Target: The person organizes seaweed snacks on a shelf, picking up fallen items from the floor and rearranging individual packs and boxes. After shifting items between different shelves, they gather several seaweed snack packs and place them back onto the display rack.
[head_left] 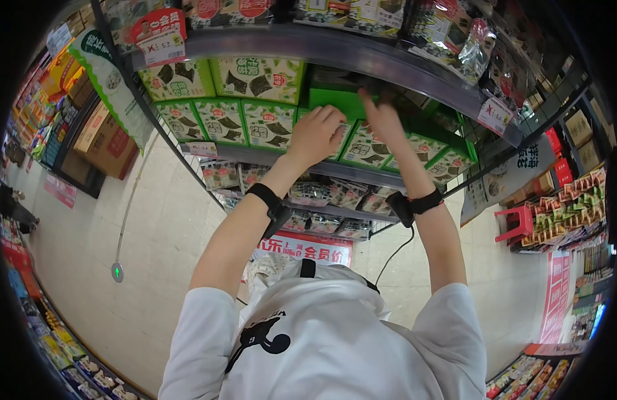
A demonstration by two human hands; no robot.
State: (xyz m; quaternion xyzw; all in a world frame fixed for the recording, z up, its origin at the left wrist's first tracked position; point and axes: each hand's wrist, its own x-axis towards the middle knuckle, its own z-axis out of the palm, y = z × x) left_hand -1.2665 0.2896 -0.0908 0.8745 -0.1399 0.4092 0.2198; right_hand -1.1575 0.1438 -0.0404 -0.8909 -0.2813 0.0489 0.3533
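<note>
My left hand [316, 135] is at the front row of green-and-white boxes with dark seaweed sheets pictured on them. Its fingers are bent over the upper edge of one box, and whether they grip it is hidden. To its right, my right hand [384, 123] reaches over the same row, slightly blurred, with thumb and fingers apart. It is near the top of a seaweed box [366, 144]. Behind both hands a green surface [335, 100] shows in a dark gap. Two larger boxes [258, 79] stand stacked on the row at left.
A shelf edge [322, 45] with price tags crosses above my hands, below packed goods. Bagged goods [308, 191] fill the lower shelves. A green bag [108, 87] hangs at the left post. A red stool [516, 223] and cartons [108, 137] flank the tiled aisles.
</note>
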